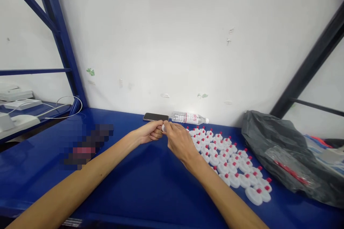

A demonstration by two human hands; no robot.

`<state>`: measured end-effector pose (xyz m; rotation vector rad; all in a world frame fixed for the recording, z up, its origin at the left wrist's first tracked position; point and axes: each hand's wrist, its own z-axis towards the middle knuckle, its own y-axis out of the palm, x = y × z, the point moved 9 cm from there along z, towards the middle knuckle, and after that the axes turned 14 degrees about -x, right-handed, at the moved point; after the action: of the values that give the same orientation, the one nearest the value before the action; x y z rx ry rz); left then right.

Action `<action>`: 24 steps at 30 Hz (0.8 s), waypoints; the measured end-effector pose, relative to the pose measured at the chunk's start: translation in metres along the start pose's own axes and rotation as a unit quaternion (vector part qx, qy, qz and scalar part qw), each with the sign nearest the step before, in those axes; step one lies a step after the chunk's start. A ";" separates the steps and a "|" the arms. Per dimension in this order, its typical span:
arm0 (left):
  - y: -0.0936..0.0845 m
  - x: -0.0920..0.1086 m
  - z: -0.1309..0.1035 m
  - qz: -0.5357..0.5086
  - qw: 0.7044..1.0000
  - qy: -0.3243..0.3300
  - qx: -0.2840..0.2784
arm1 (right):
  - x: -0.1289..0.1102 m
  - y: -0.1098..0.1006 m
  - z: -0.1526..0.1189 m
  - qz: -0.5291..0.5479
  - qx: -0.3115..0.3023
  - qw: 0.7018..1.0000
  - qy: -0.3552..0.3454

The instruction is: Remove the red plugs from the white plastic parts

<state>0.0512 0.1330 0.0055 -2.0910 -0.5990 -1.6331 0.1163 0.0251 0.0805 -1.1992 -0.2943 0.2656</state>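
My left hand (152, 132) and my right hand (177, 136) meet over the middle of the blue table, fingers closed and touching. Between their fingertips shows a bit of a small white bottle (163, 127); the fingers cover most of it, and its cap is out of sight. It has the same white as the many small round white bottles with red caps (225, 167) that lie in close rows beside my right forearm. My left hand grips from the left, while the right pinches from above and the right side.
Behind my hands lie a black phone (156, 117) and a clear water bottle (189, 117) along the wall. A dark plastic bag (276, 143) rests at right, with a clear bag of red pieces (291, 171) on it. A blurred-out object (86, 146) lies left on the blue table (150, 193).
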 end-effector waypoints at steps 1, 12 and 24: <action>-0.010 -0.001 -0.003 0.014 1.000 -0.004 0.018 | 0.006 -0.005 -0.003 0.000 0.009 1.000 0.004; -0.045 0.013 -0.023 0.364 0.897 0.002 0.249 | 0.018 0.001 -0.017 0.125 0.044 0.990 0.047; -0.037 0.005 -0.026 0.584 0.777 -0.111 0.207 | 0.008 0.043 -0.015 0.117 -0.084 0.988 0.061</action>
<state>0.0107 0.1493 0.0181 -1.6724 0.2894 -0.4711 0.1270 0.0296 0.0357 -1.4129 -0.0689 0.3742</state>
